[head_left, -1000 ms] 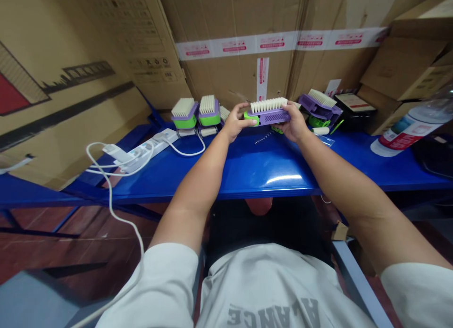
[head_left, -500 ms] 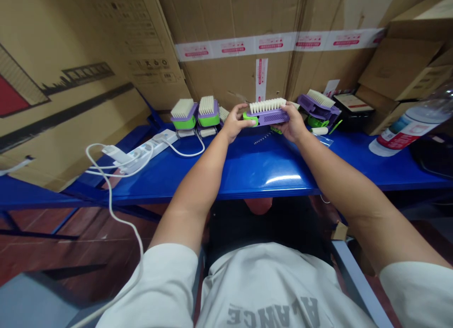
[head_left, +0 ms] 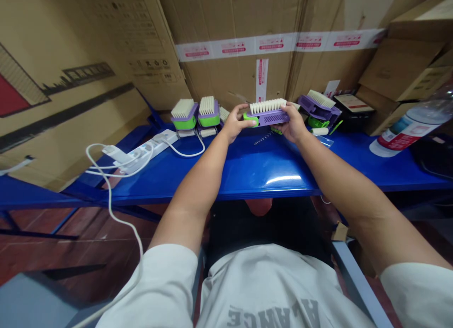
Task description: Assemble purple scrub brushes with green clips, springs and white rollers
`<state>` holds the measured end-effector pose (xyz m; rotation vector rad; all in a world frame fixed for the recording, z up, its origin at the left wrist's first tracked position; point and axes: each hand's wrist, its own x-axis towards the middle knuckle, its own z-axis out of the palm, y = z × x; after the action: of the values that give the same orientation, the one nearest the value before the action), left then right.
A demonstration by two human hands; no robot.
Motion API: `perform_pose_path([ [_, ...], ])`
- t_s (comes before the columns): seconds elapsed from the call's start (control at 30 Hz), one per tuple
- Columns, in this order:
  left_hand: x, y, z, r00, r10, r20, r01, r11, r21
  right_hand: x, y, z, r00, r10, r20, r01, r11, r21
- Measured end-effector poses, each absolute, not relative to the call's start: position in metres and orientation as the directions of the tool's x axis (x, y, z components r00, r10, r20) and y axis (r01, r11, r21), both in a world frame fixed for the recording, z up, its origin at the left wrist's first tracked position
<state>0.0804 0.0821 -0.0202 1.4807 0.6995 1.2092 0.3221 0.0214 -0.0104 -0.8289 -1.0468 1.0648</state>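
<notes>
Both my hands hold one purple brush (head_left: 268,115) with white bristles up, above the far part of the blue table (head_left: 247,170). My left hand (head_left: 234,123) grips its left end, where a green part shows. My right hand (head_left: 293,122) is wrapped round its right end. A small metal spring (head_left: 263,138) lies on the table just below the brush.
Two purple-and-green brushes (head_left: 196,113) stand at the back left, another purple brush (head_left: 318,106) at the back right. A white power strip (head_left: 141,151) with cables lies left. A plastic bottle (head_left: 406,130) lies right. Cardboard boxes (head_left: 230,40) wall the back.
</notes>
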Motion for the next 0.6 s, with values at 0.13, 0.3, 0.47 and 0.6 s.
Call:
perform_pose_path([
  [0.13, 0.0803, 0.0844, -0.0219, 0.334, 0.880, 0.337, -0.146, -0.305, 0.941, 0.3218, 0.0209, -0.0104, 0.122, 0.950, 0.286, -0.256, 0.308, -0.916],
  [0.3, 0.0808, 0.0860, -0.0230, 0.342, 0.872, 0.350, -0.154, -0.316, 0.936, 0.3248, 0.0255, -0.0139, 0.105, 0.950, 0.292, -0.261, 0.310, -0.914],
  [0.47, 0.0805, 0.0875, -0.0237, 0.351, 0.869, 0.350, -0.139, -0.321, 0.937, 0.3271, 0.0289, -0.0167, 0.104, 0.951, 0.291, -0.276, 0.308, -0.910],
  [0.6, 0.0804, 0.0854, -0.0222, 0.350, 0.870, 0.347, -0.145, -0.316, 0.938, 0.3254, 0.0264, -0.0151, 0.112, 0.953, 0.283, -0.289, 0.303, -0.908],
])
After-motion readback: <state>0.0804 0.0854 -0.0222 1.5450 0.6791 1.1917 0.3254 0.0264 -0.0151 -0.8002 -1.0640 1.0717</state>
